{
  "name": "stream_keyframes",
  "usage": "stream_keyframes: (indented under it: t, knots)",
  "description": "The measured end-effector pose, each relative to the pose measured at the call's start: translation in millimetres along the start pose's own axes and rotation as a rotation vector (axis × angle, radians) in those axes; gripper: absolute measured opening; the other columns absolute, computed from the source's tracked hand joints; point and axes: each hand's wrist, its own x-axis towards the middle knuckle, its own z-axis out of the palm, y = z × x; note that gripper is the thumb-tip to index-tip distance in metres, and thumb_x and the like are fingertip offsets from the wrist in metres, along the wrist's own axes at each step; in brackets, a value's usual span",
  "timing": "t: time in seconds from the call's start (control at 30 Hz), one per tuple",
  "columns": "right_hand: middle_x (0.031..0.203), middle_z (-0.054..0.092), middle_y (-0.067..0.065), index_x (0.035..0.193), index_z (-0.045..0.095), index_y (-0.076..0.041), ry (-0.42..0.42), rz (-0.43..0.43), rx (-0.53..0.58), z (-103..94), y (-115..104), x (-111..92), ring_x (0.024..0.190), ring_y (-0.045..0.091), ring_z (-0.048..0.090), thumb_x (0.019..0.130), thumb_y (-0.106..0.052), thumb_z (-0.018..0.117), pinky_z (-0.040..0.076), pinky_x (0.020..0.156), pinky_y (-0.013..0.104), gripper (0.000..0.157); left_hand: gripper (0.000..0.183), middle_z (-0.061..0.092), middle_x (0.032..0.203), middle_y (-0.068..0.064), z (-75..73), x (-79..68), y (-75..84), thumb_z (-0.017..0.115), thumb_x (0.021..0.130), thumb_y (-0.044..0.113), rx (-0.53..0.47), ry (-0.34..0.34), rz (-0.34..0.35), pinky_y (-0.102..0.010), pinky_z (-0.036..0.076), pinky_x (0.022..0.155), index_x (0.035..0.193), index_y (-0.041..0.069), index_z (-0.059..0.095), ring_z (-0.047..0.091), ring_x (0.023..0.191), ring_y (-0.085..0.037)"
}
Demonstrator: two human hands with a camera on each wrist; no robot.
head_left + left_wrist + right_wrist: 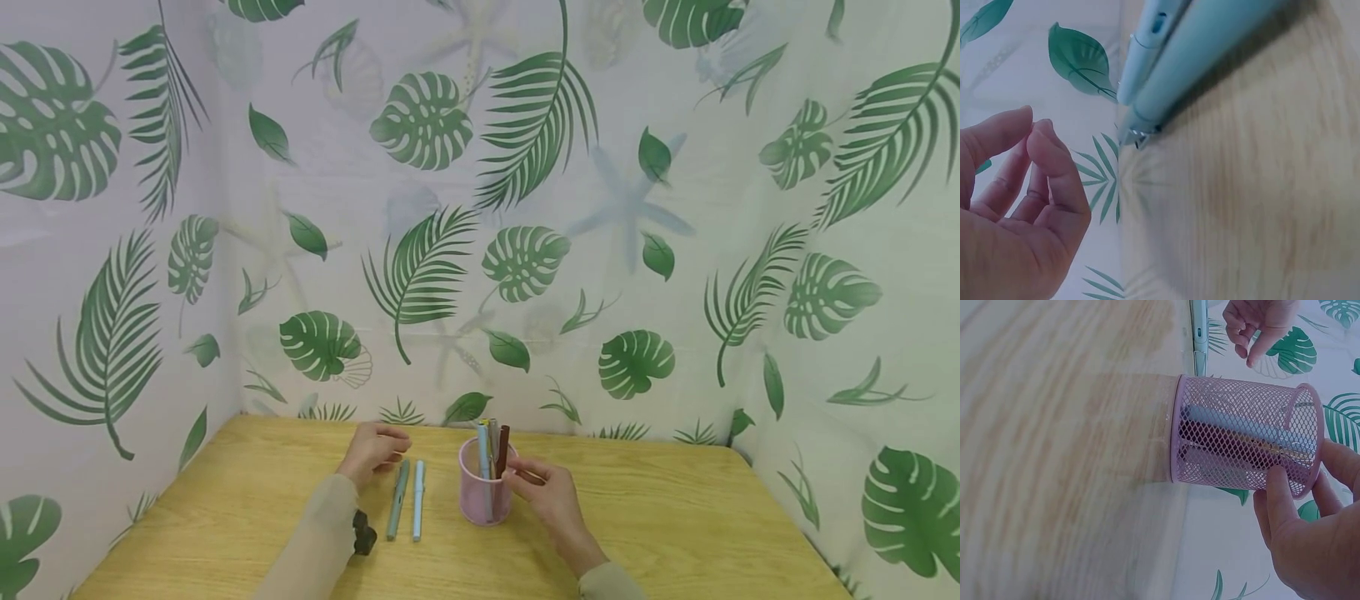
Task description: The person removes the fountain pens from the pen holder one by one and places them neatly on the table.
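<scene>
A pink mesh pen holder (472,504) stands upright on the table, with a light blue pen (483,454), a dark red pen (503,450) and others inside. My right hand (553,500) holds its rim from the right; in the right wrist view the thumb (1280,497) lies against the mesh and other fingers reach over the rim. To the left, a grey-green pen (398,500) and a light blue pen (418,502) lie side by side. My left hand (371,452) hovers by their far ends, fingers loosely bent and holding nothing, thumb near the index fingertip (1044,134).
The wooden table (667,517) runs back to a white cloth wall (525,358) printed with green leaves, with more cloth on both sides. A black device (363,533) sits at my left wrist, close to the grey-green pen.
</scene>
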Motion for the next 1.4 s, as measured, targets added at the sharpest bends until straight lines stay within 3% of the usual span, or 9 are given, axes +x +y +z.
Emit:
stream_keyframes:
  t: [0.17,0.57,0.83,1.13,1.4]
  knots:
    - [0.129,0.061,0.024,0.111,0.071,0.003,0.007,0.000,-0.004,-0.1,-0.3,-0.5,0.113,0.033,0.064,0.087,-0.013,0.075,0.056,0.092,0.039,0.030,0.021,0.071,0.097,-0.012,3.5,-0.4,3.1,0.071,0.089,0.012,-0.040,-0.042,-0.019,-0.028,0.056,0.066,0.107,0.001,0.070,0.065,0.077,-0.020]
    - [0.131,0.059,0.025,0.112,0.070,0.004,-0.003,0.002,0.006,1.0,1.1,-0.7,0.114,0.035,0.064,0.086,-0.014,0.075,0.056,0.092,0.037,0.032,0.024,0.071,0.101,-0.012,7.5,-1.9,4.7,0.071,0.089,0.015,-0.050,-0.092,0.038,-0.035,0.058,0.074,0.108,0.001,0.069,0.067,0.081,-0.020]
    - [0.132,0.058,0.026,0.113,0.070,0.004,-0.002,-0.006,-0.005,-0.4,-0.9,-1.6,0.115,0.038,0.062,0.086,-0.015,0.076,0.055,0.093,0.040,0.033,0.024,0.070,0.097,-0.009,14.4,-5.1,9.2,0.070,0.090,0.015,-0.114,-0.147,0.135,-0.026,0.055,0.066,0.109,0.001,0.069,0.063,0.078,-0.015]
    - [0.133,0.058,0.026,0.114,0.070,0.003,0.001,0.002,-0.004,-1.5,-1.7,-2.4,0.116,0.038,0.062,0.087,-0.015,0.075,0.055,0.093,0.041,0.032,0.026,0.070,0.099,-0.012,28.7,-8.4,18.3,0.070,0.090,0.012,-0.156,-0.186,0.193,-0.026,0.055,0.068,0.111,-0.002,0.067,0.064,0.078,-0.014]
    - [0.133,0.058,0.026,0.114,0.070,0.003,0.006,0.017,0.011,-0.8,-1.5,-1.9,0.115,0.037,0.063,0.087,-0.014,0.075,0.055,0.093,0.040,0.033,0.021,0.071,0.090,-0.005,44.8,-15.0,22.3,0.071,0.088,0.008,-0.207,-0.186,0.268,-0.024,0.054,0.067,0.106,-0.003,0.068,0.064,0.075,-0.012]
